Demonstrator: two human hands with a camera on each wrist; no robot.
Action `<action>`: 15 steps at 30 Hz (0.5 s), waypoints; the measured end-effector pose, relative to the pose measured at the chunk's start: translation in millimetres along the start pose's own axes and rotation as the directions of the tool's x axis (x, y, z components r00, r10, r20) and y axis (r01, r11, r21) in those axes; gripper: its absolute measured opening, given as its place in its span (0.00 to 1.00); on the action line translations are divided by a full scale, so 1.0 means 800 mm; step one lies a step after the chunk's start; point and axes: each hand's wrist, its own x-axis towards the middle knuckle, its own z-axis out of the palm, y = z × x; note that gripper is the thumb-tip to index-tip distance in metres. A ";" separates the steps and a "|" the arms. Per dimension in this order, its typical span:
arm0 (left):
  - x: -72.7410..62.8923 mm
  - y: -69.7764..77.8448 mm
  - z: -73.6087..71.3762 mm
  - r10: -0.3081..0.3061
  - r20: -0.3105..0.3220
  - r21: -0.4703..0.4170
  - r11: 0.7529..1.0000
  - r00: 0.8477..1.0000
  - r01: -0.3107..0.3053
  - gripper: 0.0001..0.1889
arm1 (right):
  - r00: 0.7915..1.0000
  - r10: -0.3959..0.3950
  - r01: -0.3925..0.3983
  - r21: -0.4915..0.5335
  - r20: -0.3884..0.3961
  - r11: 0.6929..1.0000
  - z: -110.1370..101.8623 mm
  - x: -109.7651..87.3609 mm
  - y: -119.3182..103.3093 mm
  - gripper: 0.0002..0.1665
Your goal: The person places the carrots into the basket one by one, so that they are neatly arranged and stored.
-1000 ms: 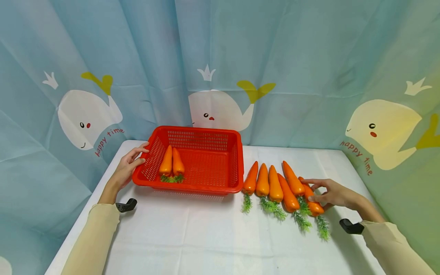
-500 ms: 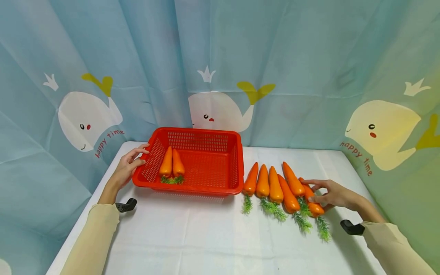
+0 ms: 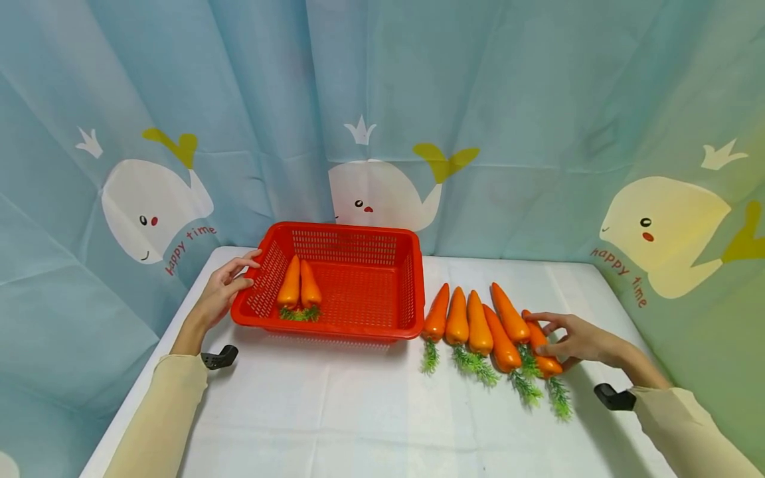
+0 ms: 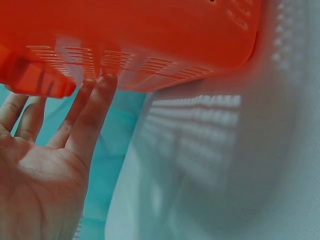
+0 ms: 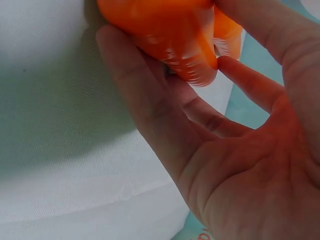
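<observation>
"What's the right hand point(image 3: 576, 338) gripping?"
"The end carrot point(image 3: 535, 336), lying at four o'clock; it's probably feeling light, stiff, slick, so mid-body's suiting."
"Left hand point(image 3: 220, 292)?"
"Touching the basket point(image 3: 358, 292) at nine o'clock, fingers extending loosely."

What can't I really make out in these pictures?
Head view: parts of the rightmost carrot, covered by the fingers of the right hand.
Head view: the outside of the red basket's far wall, hidden by the basket itself.
Left wrist view: the basket's inside, hidden by its own wall; the top edge cuts the basket off.
Right wrist view: the carrot's full length, cut off by the top edge.
</observation>
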 end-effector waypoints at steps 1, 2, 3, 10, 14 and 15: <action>0.000 0.000 0.000 -0.001 0.001 -0.004 1.000 1.000 0.001 0.13 | 1.000 0.000 0.000 0.001 0.003 1.000 0.000 0.001 0.000 0.48; -0.001 0.000 -0.001 -0.004 0.001 -0.010 1.000 1.000 0.004 0.13 | 1.000 -0.001 0.001 0.004 0.007 1.000 0.000 0.001 -0.001 0.48; -0.001 -0.001 -0.001 -0.006 0.000 -0.017 1.000 1.000 0.006 0.13 | 1.000 -0.002 0.002 0.001 0.008 1.000 -0.001 0.002 -0.001 0.48; -0.001 -0.006 -0.001 -0.016 0.004 -0.038 0.999 1.000 0.016 0.13 | 1.000 -0.006 0.006 -0.034 0.010 0.999 -0.003 -0.001 0.003 0.46; -0.001 -0.007 -0.001 -0.019 0.008 -0.035 0.999 1.000 0.019 0.13 | 1.000 0.011 -0.011 -0.005 0.019 1.000 -0.008 -0.003 0.005 0.44; -0.001 -0.007 -0.002 -0.020 0.007 -0.034 0.999 1.000 0.020 0.13 | 1.000 0.011 -0.011 -0.002 0.019 1.000 -0.010 -0.003 0.004 0.44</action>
